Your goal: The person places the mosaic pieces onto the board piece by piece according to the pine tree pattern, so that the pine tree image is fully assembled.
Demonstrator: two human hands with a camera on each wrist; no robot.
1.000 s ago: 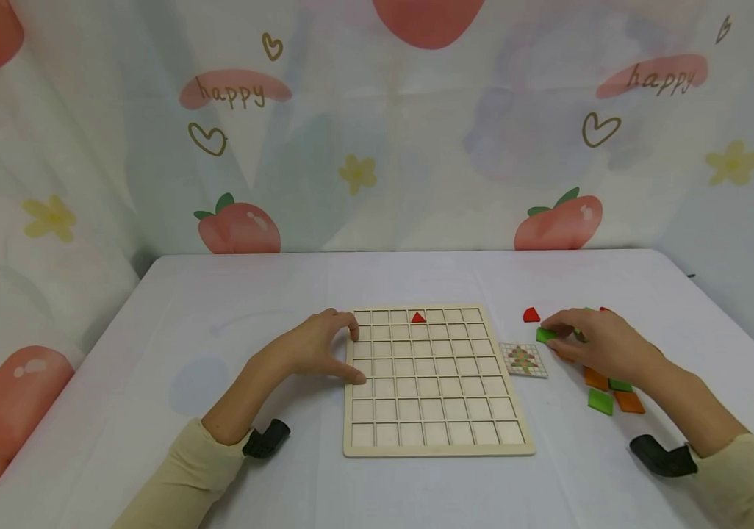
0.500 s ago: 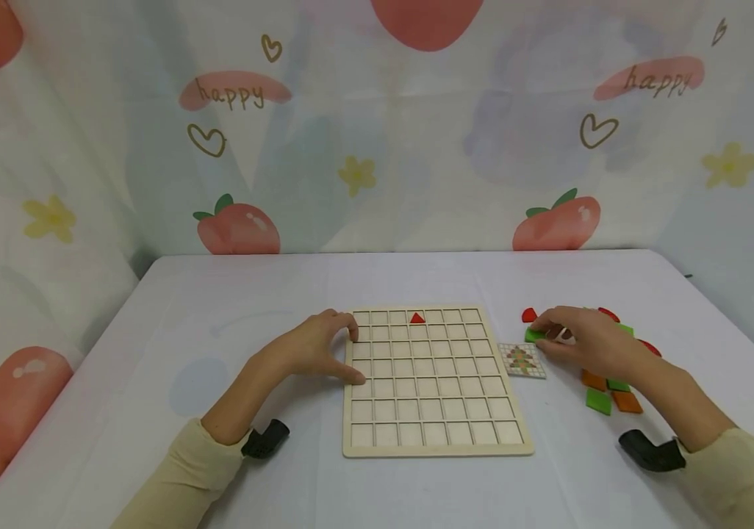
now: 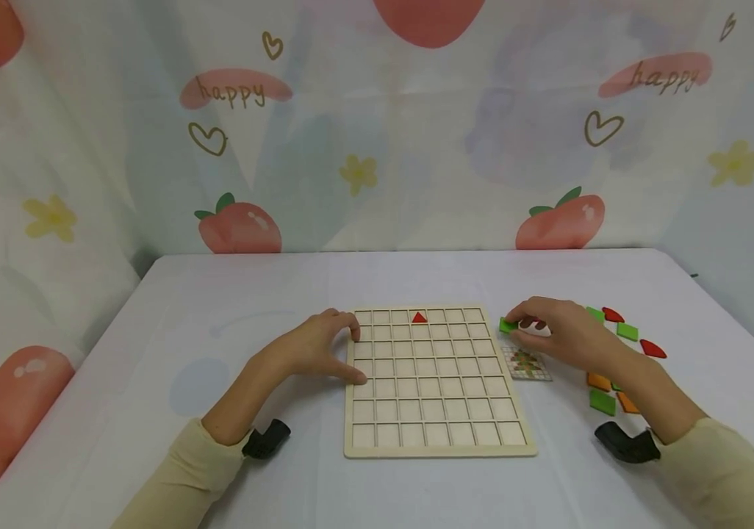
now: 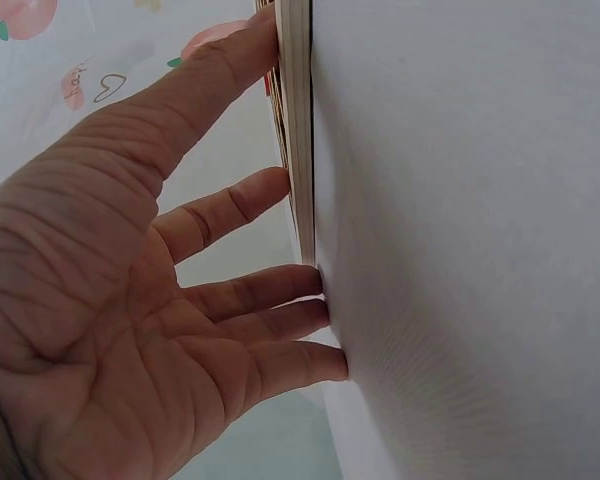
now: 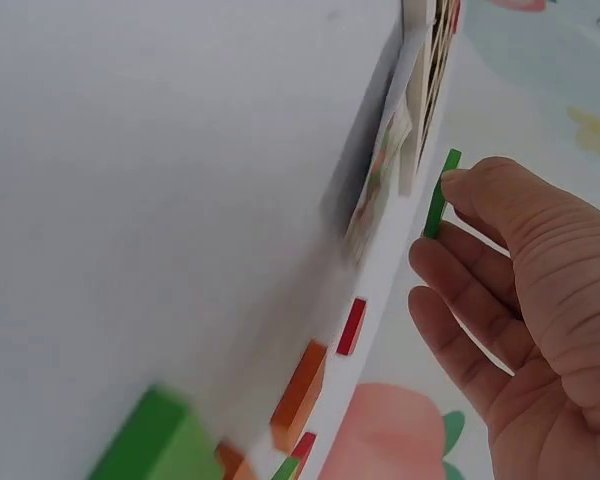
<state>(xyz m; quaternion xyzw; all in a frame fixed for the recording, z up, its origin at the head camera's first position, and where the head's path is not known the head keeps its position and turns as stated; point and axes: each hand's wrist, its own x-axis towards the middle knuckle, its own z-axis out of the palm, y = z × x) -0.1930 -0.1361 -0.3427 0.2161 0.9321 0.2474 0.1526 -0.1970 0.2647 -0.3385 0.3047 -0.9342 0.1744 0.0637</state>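
Observation:
A pale wooden grid board [image 3: 439, 451] lies on the white table, with one red triangular tile [image 3: 419, 318] in its far row. My left hand [image 3: 311, 347] rests at the board's left edge, thumb and fingertips touching the frame. Its fingers look spread and relaxed in the left wrist view, where the board's edge [image 4: 297, 120] shows side-on. Between thumb and fingers, my right hand [image 3: 565, 334] pinches a green tile [image 5: 440, 205], held above the table just right of the board. Beneath that hand lies a small pattern card [image 3: 528, 365], partly covered.
To the right are loose tiles: a red rounded piece [image 3: 652, 349], a green tile [image 3: 627, 331], another green one [image 3: 602, 401] and an orange one [image 3: 598, 381]. The right forearm hides part of this group. A printed curtain [image 3: 403, 147] hangs behind the table.
My right hand has moved left with the green tile, away from the loose tiles toward the board's right edge. The left hand stays in place.

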